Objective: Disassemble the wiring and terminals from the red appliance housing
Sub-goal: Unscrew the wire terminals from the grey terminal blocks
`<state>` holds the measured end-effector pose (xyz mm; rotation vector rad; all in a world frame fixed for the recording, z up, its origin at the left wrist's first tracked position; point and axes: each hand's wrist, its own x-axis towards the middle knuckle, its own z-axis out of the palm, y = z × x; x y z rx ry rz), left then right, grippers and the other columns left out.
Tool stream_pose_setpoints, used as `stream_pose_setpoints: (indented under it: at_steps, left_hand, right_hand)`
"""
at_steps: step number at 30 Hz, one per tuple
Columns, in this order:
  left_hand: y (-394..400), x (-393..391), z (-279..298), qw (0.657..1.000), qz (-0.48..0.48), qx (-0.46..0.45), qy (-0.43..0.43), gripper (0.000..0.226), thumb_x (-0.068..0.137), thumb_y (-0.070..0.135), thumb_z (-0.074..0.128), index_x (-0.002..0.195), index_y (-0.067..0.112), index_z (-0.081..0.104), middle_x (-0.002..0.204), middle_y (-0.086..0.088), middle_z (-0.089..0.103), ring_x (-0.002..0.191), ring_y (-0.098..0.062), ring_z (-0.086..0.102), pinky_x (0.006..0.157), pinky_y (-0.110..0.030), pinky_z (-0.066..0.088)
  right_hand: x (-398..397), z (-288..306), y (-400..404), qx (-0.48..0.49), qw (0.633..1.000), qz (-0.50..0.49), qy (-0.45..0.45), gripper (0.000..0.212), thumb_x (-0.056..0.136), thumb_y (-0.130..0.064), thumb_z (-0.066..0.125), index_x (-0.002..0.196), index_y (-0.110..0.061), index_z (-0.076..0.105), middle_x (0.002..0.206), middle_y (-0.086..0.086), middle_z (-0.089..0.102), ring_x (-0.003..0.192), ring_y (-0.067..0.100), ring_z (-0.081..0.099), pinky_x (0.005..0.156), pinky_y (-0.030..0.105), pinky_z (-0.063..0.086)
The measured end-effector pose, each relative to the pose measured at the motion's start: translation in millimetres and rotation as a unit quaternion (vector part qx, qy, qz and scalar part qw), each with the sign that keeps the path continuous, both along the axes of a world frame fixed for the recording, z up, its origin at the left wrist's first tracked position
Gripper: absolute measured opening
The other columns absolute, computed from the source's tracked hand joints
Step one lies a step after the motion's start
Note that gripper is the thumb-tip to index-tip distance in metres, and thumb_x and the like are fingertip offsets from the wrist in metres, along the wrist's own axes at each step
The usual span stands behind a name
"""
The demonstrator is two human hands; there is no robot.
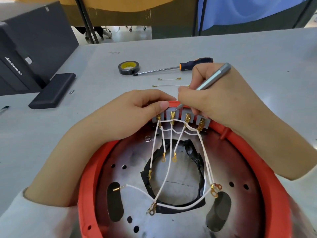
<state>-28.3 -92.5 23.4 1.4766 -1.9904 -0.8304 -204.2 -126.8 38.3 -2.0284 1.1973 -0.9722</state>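
Left hand [137, 107] grips red housing [89, 169]; right hand [221, 97] pinches grey tool [212, 77] at terminals [172, 115].

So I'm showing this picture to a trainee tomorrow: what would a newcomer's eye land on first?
Probably the red housing filling the lower frame, with white wires fanning from a grey terminal block at its far rim. Next, the hands: the left hand grips that rim while the right hand holds a grey tool at the block.

Red round housing [267, 152] sits open side up, metal plate inside. Grey terminal block [180, 115] at its far rim has four brass terminals still plugged in, white wires [169, 162] trailing loose across the plate.
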Motion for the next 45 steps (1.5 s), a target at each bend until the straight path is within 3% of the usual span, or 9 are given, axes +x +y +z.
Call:
stream_pose_setpoints:
  at_steps: [4,15,22,31,39,42,45]
  left_hand:
    - [0.2,0.3,0.5,1.000,0.003,0.001,-0.007,0.022,0.095,0.032,0.047,0.105,0.043,0.062,0.097,0.030,0.066,0.095,0.011,0.058,0.089,-0.010,0.040]
    - [0.9,-0.6,1.1,1.000,0.002,0.011,0.008,0.025,0.097,0.026,0.047,0.113,0.034,0.064,0.108,0.023,0.067,0.107,0.005,0.058,0.102,-0.026,0.040]
    - [1.4,-0.5,1.7,1.000,0.011,0.012,-0.006,0.026,0.097,0.028,0.047,0.117,0.031,0.063,0.111,0.019,0.066,0.109,0.002,0.057,0.104,-0.030,0.040]
    - [1.5,0.1,0.1,1.000,0.017,0.018,-0.004,0.026,0.096,0.032,0.047,0.116,0.034,0.063,0.110,0.022,0.066,0.108,0.001,0.058,0.103,-0.034,0.040]
    - [-0.4,1.5,-0.9,1.000,0.010,0.015,-0.010,0.025,0.097,0.033,0.047,0.117,0.036,0.063,0.113,0.019,0.066,0.112,-0.003,0.057,0.104,-0.037,0.040]
    - [-0.3,1.1,-1.3,1.000,0.002,0.015,-0.007,0.024,0.097,0.037,0.048,0.116,0.037,0.063,0.112,0.019,0.066,0.112,-0.005,0.058,0.103,-0.038,0.040]
    - [-0.8,0.7,-1.7,1.000,-0.002,0.015,-0.008,0.034,0.088,0.044,0.043,0.115,0.038,0.063,0.112,0.017,0.066,0.111,-0.008,0.059,0.103,-0.039,0.041]
  right_hand:
    - [0.7,0.6,4.1,-0.003,1.000,0.002,0.019,0.030,0.075,-0.022,0.070,0.057,-0.021,0.046,0.046,0.000,0.057,0.039,0.010,0.052,0.041,0.022,0.041]
    - [0.0,-0.6,1.4,0.004,1.000,-0.016,-0.001,0.030,0.073,-0.020,0.067,0.054,-0.021,0.043,0.048,0.004,0.055,0.035,0.008,0.043,0.040,0.021,0.037]
    - [-1.7,0.6,0.0,0.059,0.996,0.011,-0.067,0.031,0.072,-0.016,0.072,0.053,-0.021,0.047,0.041,-0.005,0.052,0.030,0.003,0.043,0.037,0.016,0.033]
    - [-6.5,4.7,1.3,0.157,0.962,0.081,-0.208,0.037,0.080,-0.011,0.070,0.052,-0.017,0.046,0.042,0.005,0.049,0.031,0.010,0.033,0.036,0.018,0.028]
    - [-4.4,1.2,1.6,0.083,0.989,0.049,-0.112,0.032,0.072,-0.017,0.074,0.051,-0.021,0.050,0.038,-0.008,0.050,0.033,0.003,0.043,0.045,0.022,0.039]
    - [-4.6,-0.4,0.9,0.071,0.992,0.039,-0.100,0.028,0.069,-0.019,0.075,0.054,-0.020,0.052,0.043,-0.006,0.052,0.037,0.003,0.044,0.041,0.018,0.034]
    - [-5.3,-2.5,-0.5,0.060,0.995,0.024,-0.075,0.029,0.067,-0.024,0.075,0.051,-0.019,0.051,0.045,-0.004,0.049,0.041,0.005,0.040,0.045,0.023,0.033]
